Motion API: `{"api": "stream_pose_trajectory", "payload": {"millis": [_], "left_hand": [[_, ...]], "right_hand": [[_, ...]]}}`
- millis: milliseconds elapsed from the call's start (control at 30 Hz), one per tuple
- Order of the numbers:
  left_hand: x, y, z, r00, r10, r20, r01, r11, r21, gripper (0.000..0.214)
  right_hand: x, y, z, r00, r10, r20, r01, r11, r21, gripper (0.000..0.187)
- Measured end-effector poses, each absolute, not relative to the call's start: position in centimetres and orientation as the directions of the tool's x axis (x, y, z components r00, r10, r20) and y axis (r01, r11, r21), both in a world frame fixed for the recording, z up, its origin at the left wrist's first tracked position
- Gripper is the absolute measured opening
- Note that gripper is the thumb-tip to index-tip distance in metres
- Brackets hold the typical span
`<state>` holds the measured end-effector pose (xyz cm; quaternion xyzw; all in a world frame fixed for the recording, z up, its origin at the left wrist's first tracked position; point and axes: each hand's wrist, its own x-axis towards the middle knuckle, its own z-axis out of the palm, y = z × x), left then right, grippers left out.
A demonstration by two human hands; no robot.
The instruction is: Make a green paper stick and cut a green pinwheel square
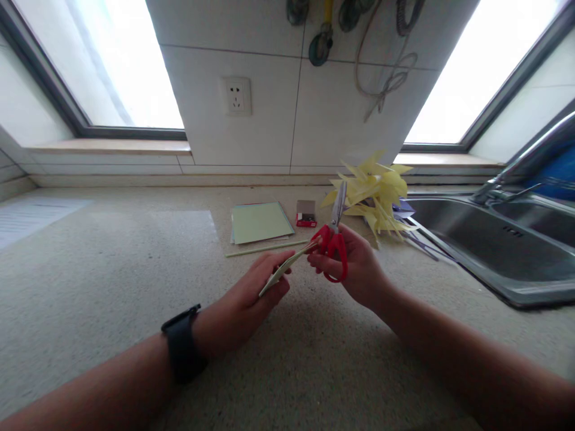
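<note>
My left hand (pixel 251 299) is closed on a folded pale yellow-green sheet of paper (pixel 287 266), held edge-on above the counter. My right hand (pixel 354 269) grips red-handled scissors (pixel 333 236) with fingers through the loops; the blades point up and away, closed or nearly so. The tip of the paper meets the scissors near the handles. A black watch (pixel 182 341) is on my left wrist.
On the speckled counter (pixel 112 269) lie a stack of coloured paper (pixel 259 221), a thin pale stick (pixel 265 248), a small red box (pixel 306 214) and a heap of yellow paper pinwheels (pixel 375 191). A steel sink (pixel 498 245) with a tap is at right. A wall socket (pixel 236 96) is above.
</note>
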<state>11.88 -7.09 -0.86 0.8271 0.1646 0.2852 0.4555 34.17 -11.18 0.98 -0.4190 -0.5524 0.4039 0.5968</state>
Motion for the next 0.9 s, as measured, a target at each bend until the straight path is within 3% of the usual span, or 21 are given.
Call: {"api": "stream_pose_trajectory", "payload": {"millis": [333, 900], "left_hand": [[11.93, -6.99, -1.22, 0.77, 0.534, 0.349, -0.005, -0.543, 0.84, 0.035], [12.05, -6.97, -1.11, 0.766, 0.515, 0.385, -0.01, -0.589, 0.808, 0.045]], "right_hand": [[33.85, -11.09, 1.14, 0.03, 0.933, 0.358, -0.033, 0.359, -0.933, 0.031], [33.56, -11.05, 0.88, -0.037, 0.942, 0.333, -0.03, 0.332, -0.943, 0.031]]}}
